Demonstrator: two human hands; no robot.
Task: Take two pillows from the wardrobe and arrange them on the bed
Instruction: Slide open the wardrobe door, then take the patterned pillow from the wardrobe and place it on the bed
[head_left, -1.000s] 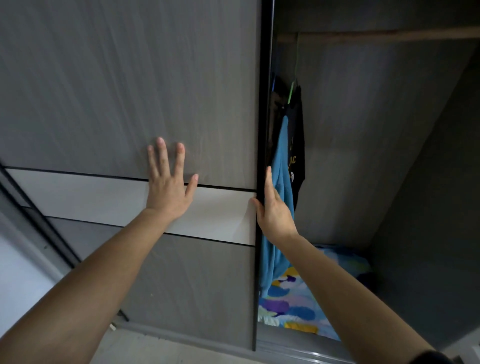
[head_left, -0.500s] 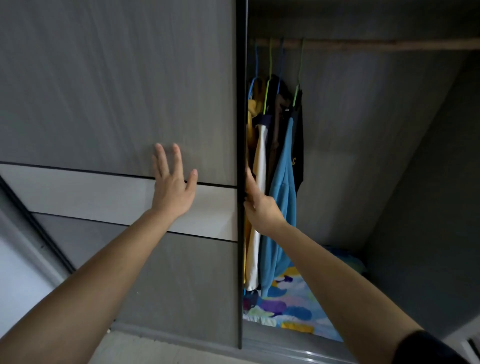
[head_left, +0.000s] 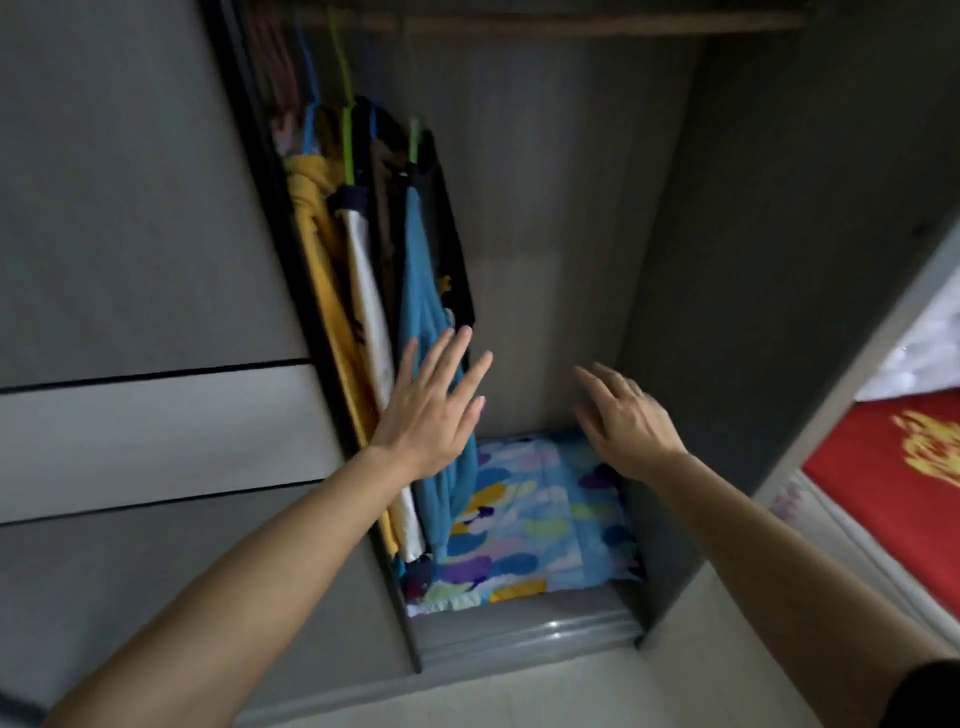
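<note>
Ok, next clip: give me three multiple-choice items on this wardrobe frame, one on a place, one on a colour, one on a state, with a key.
1. Where does the patterned pillow lie?
A. On the wardrobe floor, below the hanging clothes
B. On the hanging rail
C. In the left hand

2. What colour is the garment right behind the left hand?
A. Red
B. Blue
C. Pink

3. What state are the two hands in?
A. Both closed on the pillow
B. Right one gripping the sliding door
C. Both open, holding nothing

Key:
1 A: the pillow fills the bottom of the open compartment, under the clothes.
2 B: the blue garment hangs just behind the spread fingers.
3 C: the left hand and the right hand both show spread fingers, above the pillow, with nothing in their grip.
</note>
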